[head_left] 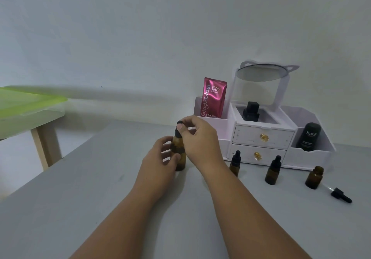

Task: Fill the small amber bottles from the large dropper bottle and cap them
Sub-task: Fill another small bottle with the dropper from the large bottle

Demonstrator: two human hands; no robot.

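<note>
Large amber glass dropper bottle [178, 154] upright on the grey counter [100, 208], its long axis vertical. Left hand [160, 158] curls around the body from 9 o'clock; right hand [197, 138], above at 1 o'clock, pinches the black rubber dropper cap [178, 129]. Uncapped small amber bottle [314, 177] stands well apart at 3 o'clock.

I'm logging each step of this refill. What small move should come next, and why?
Probably lift the dropper cap out of the large amber bottle: the right hand pinches it while the left hand steadies the bottle, and one small bottle stands open, its dropper lying beside it.
</note>
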